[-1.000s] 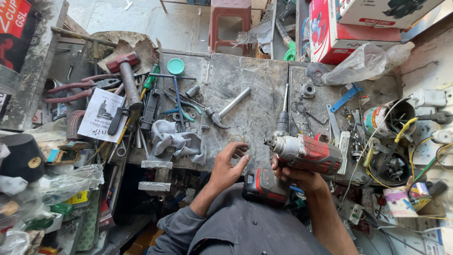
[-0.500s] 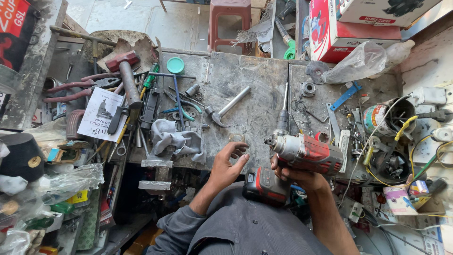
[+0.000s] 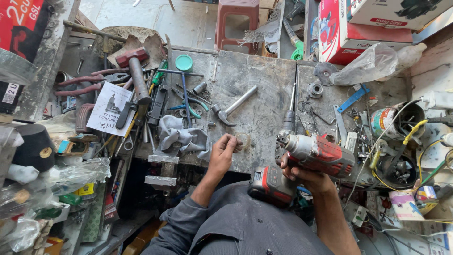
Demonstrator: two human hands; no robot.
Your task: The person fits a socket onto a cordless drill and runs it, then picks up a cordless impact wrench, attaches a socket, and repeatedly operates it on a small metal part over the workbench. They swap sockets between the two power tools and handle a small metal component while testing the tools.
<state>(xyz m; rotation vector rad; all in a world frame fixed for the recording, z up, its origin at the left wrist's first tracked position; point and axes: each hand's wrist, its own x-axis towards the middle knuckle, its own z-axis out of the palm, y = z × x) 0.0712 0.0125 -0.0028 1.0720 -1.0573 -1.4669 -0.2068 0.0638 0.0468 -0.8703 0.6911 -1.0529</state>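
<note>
Head view. Right hand closed around the grip of a red-and-grey cordless drill, chuck pointing to 10 o'clock, just above the grey scuffed worktop. Left hand pinches a small clear ring-shaped part, fingers narrow, at the worktop's near edge. Step judged: readying the part beside the chuck. Bare room lies at 12 o'clock; a steel hammer and a crumpled grey rag crowd 10 o'clock.
</note>
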